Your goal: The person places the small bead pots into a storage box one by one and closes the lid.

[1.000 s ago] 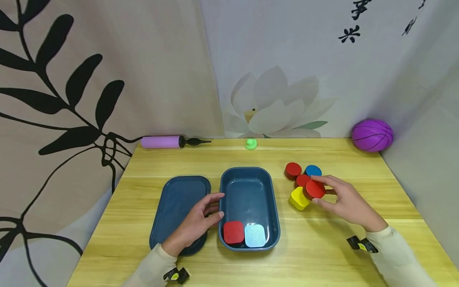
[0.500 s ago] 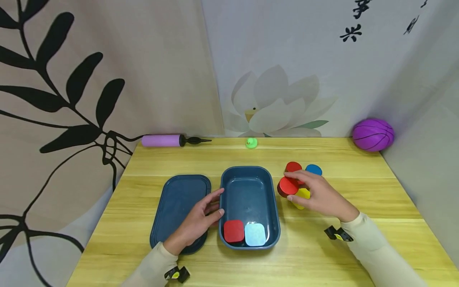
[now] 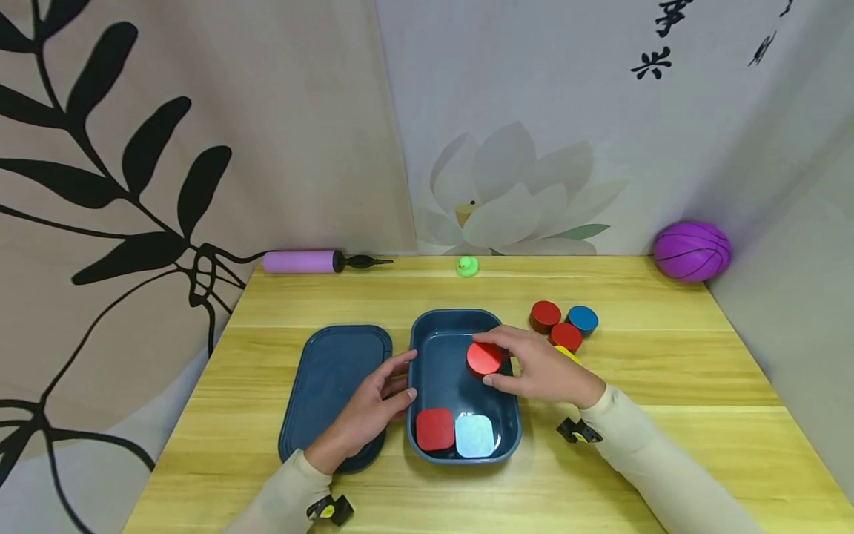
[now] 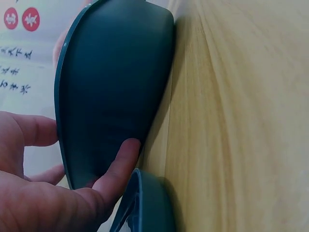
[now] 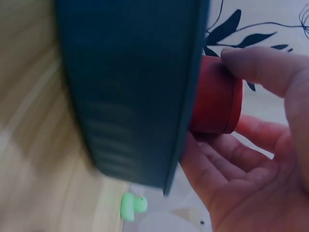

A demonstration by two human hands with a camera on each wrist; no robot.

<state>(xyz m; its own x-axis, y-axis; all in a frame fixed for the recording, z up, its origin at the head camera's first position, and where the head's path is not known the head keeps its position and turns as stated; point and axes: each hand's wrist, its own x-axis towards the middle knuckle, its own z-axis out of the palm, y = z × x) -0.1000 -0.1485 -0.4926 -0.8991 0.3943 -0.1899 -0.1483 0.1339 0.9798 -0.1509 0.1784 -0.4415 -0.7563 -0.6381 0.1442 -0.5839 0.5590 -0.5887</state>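
Note:
A red round block [image 3: 483, 359] is pinched between the thumb and fingers of my right hand [image 3: 543, 368], over the right side of the blue box [image 3: 460, 465]. In the right wrist view the red round block [image 5: 217, 99] shows partly past the box wall [image 5: 130, 96]. My left hand [image 3: 370, 404] rests its fingertips against the box's left side, and the left wrist view has thumb and fingers [image 4: 120, 166] touching the outer wall [image 4: 111, 92]. Inside the box's near end lie a red rounded-square block [image 3: 434, 430] and a light blue one [image 3: 474, 437], side by side.
Right of the box sit two red round blocks [image 3: 545, 317], a blue round block [image 3: 583, 320] and a mostly hidden yellow block [image 3: 567, 354]. The box's lid [image 3: 333, 386] lies left. Along the back are a purple pump [image 3: 300, 262], a green duck [image 3: 468, 266] and a purple ball [image 3: 692, 251].
My right hand has carried the red round block leftward from the group of blocks to over the box. My left hand has stayed at the box's left side.

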